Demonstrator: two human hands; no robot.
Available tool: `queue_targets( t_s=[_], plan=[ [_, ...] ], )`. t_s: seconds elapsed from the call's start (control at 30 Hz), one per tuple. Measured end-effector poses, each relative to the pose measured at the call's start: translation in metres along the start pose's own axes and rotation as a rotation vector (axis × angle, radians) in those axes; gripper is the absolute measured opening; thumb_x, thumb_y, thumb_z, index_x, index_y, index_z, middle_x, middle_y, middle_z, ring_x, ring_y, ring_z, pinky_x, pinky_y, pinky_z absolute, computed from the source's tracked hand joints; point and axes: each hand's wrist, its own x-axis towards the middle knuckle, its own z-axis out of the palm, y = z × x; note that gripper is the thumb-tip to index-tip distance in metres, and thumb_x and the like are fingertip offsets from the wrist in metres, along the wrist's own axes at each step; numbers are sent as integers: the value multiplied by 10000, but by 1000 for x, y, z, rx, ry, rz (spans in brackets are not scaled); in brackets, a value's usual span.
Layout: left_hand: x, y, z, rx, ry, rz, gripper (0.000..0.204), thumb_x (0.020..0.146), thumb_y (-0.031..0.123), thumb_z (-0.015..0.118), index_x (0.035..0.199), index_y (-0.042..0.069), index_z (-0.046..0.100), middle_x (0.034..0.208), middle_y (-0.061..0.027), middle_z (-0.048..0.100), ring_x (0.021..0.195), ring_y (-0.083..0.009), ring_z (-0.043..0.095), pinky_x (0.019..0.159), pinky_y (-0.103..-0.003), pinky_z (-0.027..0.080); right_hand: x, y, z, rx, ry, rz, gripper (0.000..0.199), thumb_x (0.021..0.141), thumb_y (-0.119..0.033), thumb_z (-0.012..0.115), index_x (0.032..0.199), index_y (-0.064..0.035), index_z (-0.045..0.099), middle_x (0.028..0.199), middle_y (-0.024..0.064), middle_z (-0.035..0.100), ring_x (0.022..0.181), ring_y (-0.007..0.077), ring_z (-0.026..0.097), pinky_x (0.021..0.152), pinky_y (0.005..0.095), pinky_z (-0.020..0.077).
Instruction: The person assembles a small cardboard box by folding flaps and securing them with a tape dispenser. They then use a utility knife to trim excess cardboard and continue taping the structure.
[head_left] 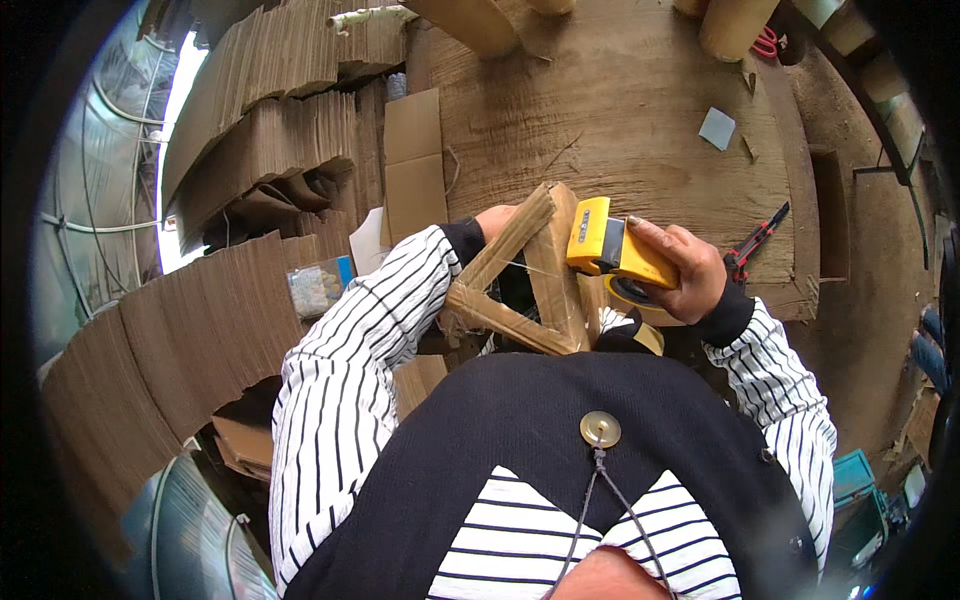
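A triangular cardboard frame (510, 270), with strips of clear tape on it, stands tilted up in front of my chest. My left hand (493, 221) grips it at its far left side, most of the fingers hidden behind the cardboard. Wrapped round a yellow tape dispenser (640, 258), my right hand (690, 275) keeps it close to the frame's right side. A yellow-rimmed tape roll (630, 292) shows under that hand. Just right of it lies a red and black utility knife (752, 243) on the wooden table (640, 130).
Tall stacks of flat cardboard (180, 330) fill the left side. A cardboard sheet (412, 150) lies at the table's left. Farther off are a pale square of paper (717, 128), cardboard tubes (735, 28) and red-handled scissors (766, 42). A teal crate (853, 477) stands low at the right.
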Motion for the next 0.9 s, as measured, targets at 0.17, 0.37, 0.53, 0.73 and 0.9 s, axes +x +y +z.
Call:
queue_targets(
  t_s=[0.17,0.37,0.53,0.73,0.9],
  plan=[
    [-24,74,10,58,-32,680,355,1018,327,417,1097,47,620,1110,-109,609,1027,-167,580,906,-331,475,1,11,0,-11,16,0,649,667,-218,824,1275,-187,599,770,110,563,646,276,609,587,347,493],
    [-47,93,36,316,208,704,347,967,351,528,865,29,609,894,-68,598,877,-181,575,802,-305,467,6,-12,-53,-264,22,-152,616,591,-170,813,1185,-243,667,627,71,467,514,243,537,471,354,426],
    [-44,109,49,406,178,662,240,893,247,645,795,38,579,894,-54,583,995,-220,559,897,-342,435,-1,8,-74,-184,-122,-76,685,582,-115,821,1232,-231,639,648,83,485,534,248,539,488,354,435],
    [-45,117,56,267,127,660,144,858,187,690,858,56,629,934,-65,582,1062,-241,547,924,-356,438,13,50,-44,100,-243,-54,731,611,-125,828,1292,-232,584,735,103,547,632,284,585,576,371,469],
    [-40,110,48,297,2,787,247,905,253,636,780,40,646,924,-50,592,1004,-212,553,884,-352,459,12,72,-34,120,-337,-78,693,656,-167,821,1299,-249,575,767,109,556,648,288,595,579,376,477]
  ],
)
